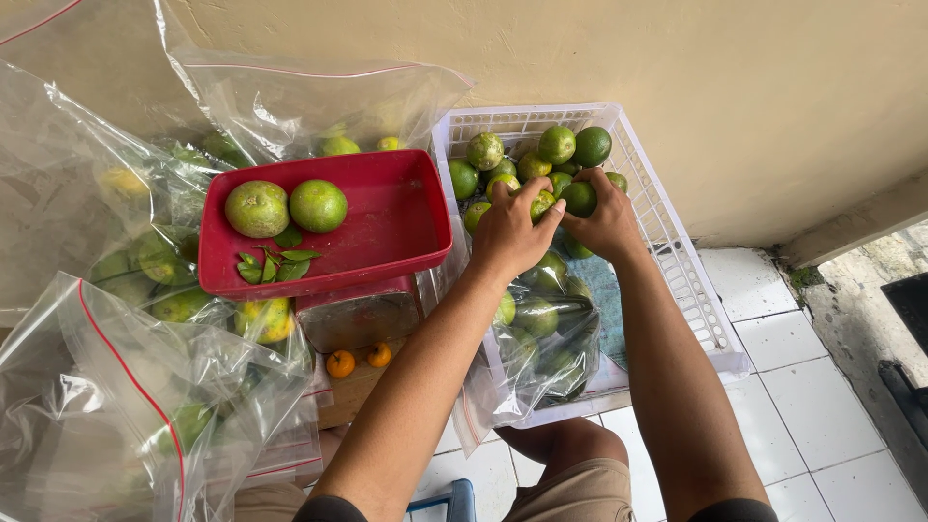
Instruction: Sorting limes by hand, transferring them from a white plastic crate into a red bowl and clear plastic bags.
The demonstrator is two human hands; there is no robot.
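Both hands down in a white plastic crate [677, 261] that stands against a beige wall [677, 77] on a white tiled floor [822, 416]. Left hand [512, 232] closed around a green citrus fruit [541, 205], thumb and fingers wrapped on it, just above the heap. Right hand [604, 220] gripping a darker green fruit [580, 198] right beside the first one, the two hands almost touching. More green fruits [559, 145] piled at the far end of the crate, loose. Nearer in the same crate, a clear plastic bag [541, 338] already filled with green fruits, lying below the two forearms. To the left, a red tray [387, 217] raised on what looks like a weighing scale [360, 314], with two pale green fruits [285, 206] and some small leaves [275, 264] on it. Under the tray, two small orange fruits [358, 361] on a brown surface. Around the tray, several large clear bags [116, 387] with red seal strips, partly filled with green and yellowish fruits. At the bottom edge, bent knees in beige shorts [580, 483].
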